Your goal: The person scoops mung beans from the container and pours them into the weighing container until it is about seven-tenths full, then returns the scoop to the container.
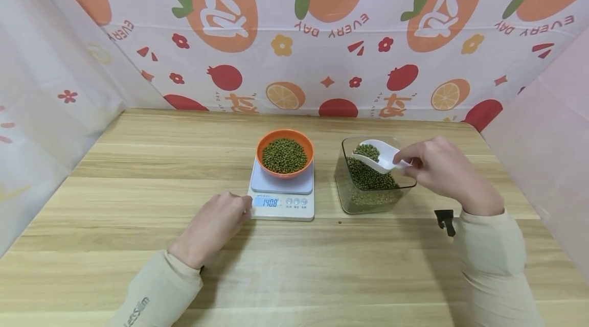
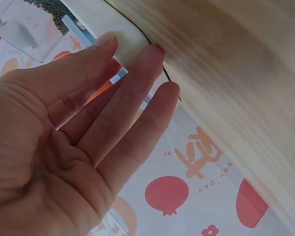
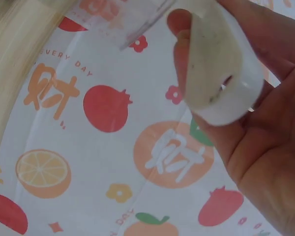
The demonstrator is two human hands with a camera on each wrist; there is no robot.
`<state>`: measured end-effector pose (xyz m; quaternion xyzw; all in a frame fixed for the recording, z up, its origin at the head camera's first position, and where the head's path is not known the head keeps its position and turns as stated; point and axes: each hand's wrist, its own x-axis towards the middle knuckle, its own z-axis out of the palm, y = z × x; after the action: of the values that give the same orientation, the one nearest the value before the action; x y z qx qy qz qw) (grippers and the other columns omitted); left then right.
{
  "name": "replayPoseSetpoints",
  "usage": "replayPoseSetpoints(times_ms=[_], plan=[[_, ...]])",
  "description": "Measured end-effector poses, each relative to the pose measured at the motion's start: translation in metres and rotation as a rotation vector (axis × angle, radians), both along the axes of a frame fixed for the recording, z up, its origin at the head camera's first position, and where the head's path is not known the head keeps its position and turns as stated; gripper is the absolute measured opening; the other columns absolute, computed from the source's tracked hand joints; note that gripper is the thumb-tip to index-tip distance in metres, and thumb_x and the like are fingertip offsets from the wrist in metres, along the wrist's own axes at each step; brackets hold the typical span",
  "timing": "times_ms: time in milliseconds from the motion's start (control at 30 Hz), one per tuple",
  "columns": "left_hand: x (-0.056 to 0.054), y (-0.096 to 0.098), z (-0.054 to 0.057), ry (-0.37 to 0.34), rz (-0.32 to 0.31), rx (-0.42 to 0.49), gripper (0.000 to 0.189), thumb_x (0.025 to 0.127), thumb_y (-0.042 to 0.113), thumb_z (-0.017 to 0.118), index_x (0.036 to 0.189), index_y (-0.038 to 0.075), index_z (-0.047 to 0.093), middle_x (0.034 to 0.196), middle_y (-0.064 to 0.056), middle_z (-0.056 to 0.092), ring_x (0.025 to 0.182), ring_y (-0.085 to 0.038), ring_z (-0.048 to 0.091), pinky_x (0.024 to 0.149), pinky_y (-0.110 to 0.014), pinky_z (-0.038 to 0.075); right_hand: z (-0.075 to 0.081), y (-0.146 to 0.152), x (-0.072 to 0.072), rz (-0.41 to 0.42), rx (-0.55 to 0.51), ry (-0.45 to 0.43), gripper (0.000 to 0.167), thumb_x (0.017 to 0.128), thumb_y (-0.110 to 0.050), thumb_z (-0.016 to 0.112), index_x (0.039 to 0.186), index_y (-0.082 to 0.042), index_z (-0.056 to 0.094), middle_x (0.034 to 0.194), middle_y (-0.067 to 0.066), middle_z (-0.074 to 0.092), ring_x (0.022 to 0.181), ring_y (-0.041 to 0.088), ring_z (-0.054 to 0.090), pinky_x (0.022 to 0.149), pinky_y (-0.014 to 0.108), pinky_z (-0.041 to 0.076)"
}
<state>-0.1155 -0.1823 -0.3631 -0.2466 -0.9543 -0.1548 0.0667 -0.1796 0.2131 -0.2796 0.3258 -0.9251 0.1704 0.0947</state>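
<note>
My right hand (image 1: pixel 434 166) grips the handle of a white plastic scoop (image 1: pixel 385 158). Green mung beans (image 1: pixel 366 152) lie in the scoop, which is held over a clear square container (image 1: pixel 371 206) partly filled with the same beans. In the right wrist view the fingers wrap the hollow scoop handle (image 3: pixel 216 73). With relaxed fingers, my left hand (image 1: pixel 216 222) touches the left front edge of a white kitchen scale (image 1: pixel 281 213); its fingertips show at the scale's corner in the left wrist view. On the scale sits an orange bowl (image 1: pixel 307 140) of mung beans, and the display (image 1: pixel 268 202) reads 140.8.
A single bean (image 1: pixel 340 222) lies on the wooden table (image 1: pixel 322 276) in front of the container. Next to the right sleeve is a small black clip-like piece (image 1: pixel 445 221). A fruit-printed curtain (image 1: pixel 322 61) hangs along the back edge of the table.
</note>
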Motion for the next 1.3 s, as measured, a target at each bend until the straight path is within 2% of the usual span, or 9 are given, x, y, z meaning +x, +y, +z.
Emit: replayPoseSetpoints(times_ms=[233,500,700,900,1100,1300], plan=[[0.000,0.000,-0.001,0.004,-0.002,-0.005,0.036,0.081,-0.015,0.070,0.064,0.011,0.052,0.056,0.007,0.042,0.052,-0.007,0.038,0.044,-0.022,0.033,-0.004,0.011,0.002,-0.012,-0.076,0.084,0.021,0.076,0.007,0.082,0.091,-0.006,0.078,0.070,-0.009,0.065,0.061,0.007,0.057,0.056,0.026,0.048],[0.000,0.000,-0.002,0.009,0.000,0.004,0.036,0.080,-0.016,0.070,0.064,0.011,0.053,0.056,0.007,0.042,0.052,-0.007,0.037,0.044,-0.022,0.033,-0.005,0.016,0.008,-0.031,-0.142,0.147,0.026,0.071,0.010,0.084,0.092,-0.006,0.078,0.072,-0.008,0.067,0.064,0.005,0.059,0.061,0.020,0.051],[0.000,0.000,-0.001,0.006,0.003,0.002,0.033,0.080,-0.016,0.070,0.065,0.009,0.055,0.056,0.007,0.042,0.052,-0.007,0.038,0.045,-0.022,0.034,-0.005,0.016,0.006,-0.010,-0.211,0.259,0.029,0.069,0.013,0.085,0.089,-0.007,0.079,0.074,-0.004,0.071,0.066,0.001,0.061,0.066,0.009,0.047],[0.000,0.000,0.000,0.003,0.000,0.000,0.034,0.081,-0.016,0.070,0.065,0.010,0.055,0.056,0.007,0.042,0.053,-0.008,0.038,0.045,-0.022,0.033,0.000,0.014,0.003,0.006,-0.222,0.346,0.032,0.065,0.014,0.086,0.087,-0.008,0.079,0.073,-0.004,0.070,0.066,0.000,0.057,0.064,0.010,0.044],[0.001,-0.001,0.000,-0.003,-0.005,0.008,0.037,0.081,-0.016,0.069,0.063,0.012,0.052,0.056,0.007,0.042,0.052,-0.007,0.038,0.044,-0.022,0.033,0.011,0.006,0.001,-0.014,-0.216,0.331,0.030,0.068,0.011,0.087,0.089,-0.009,0.080,0.075,-0.003,0.070,0.066,0.002,0.057,0.060,0.013,0.040],[0.001,-0.002,0.000,-0.013,-0.002,0.011,0.035,0.082,-0.015,0.070,0.065,0.011,0.054,0.057,0.006,0.044,0.053,-0.007,0.039,0.044,-0.022,0.034,0.024,-0.007,-0.003,0.001,-0.214,0.291,0.028,0.073,0.009,0.085,0.092,-0.010,0.079,0.079,-0.004,0.070,0.069,0.005,0.057,0.064,0.012,0.042]])
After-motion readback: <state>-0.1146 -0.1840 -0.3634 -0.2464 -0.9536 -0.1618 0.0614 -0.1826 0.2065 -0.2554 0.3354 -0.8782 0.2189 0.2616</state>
